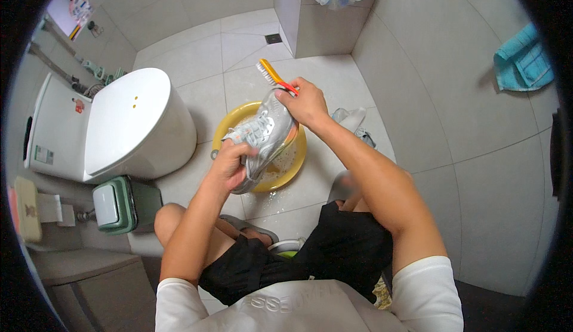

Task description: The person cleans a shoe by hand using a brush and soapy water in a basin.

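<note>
A grey lace-up sneaker is held above a yellow plastic basin with soapy, foamy water in it. My left hand grips the shoe at its heel and ankle opening, thumb on the near side. At the toe end, my right hand holds a scrubbing brush with an orange-and-red handle and white bristles. The bristles point left, clear of the shoe. My right thumb rests on or close to the toe; the picture does not settle which.
On the left stand a white toilet with its lid down and a green lidded bin. Right of the basin lie a clear plastic bag and a greyish item. A floor drain lies ahead; a blue towel hangs on the right wall.
</note>
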Tool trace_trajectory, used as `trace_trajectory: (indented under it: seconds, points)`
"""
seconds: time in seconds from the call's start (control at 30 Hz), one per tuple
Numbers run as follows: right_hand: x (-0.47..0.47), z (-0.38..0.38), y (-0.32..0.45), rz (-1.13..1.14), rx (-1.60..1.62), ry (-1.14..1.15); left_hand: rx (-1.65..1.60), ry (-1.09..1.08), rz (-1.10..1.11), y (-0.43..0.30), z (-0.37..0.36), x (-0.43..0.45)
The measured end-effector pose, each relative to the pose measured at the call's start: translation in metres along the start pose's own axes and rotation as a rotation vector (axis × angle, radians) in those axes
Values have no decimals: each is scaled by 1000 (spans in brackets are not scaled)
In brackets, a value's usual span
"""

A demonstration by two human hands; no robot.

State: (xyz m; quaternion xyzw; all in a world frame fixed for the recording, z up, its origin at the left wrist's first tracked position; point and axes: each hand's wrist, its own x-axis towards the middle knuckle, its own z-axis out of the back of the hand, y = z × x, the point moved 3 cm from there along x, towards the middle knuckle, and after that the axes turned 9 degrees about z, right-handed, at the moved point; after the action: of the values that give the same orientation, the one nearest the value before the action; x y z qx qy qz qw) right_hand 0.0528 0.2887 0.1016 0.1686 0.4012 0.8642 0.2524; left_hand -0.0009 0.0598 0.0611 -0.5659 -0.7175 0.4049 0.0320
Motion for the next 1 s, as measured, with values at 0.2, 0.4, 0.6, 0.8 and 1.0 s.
trace_trajectory:
  seconds: [0.2,0.4,0.6,0.8,1.0]
  points:
    - [-22,10,16,146,127,29,-149,-280,22,10,7,28]
    - [-65,17,8,187,-218,220,-99,-178,-48,1,0,28]
    - [-86,0,7,608,-555,199,15,-267,22,2,0,20]
    - [-80,-36,-15,712,-555,105,27,-224,-86,-7,20,27]
    - [-41,-4,-4,599,-635,96,61,-185,-46,-8,5,18]
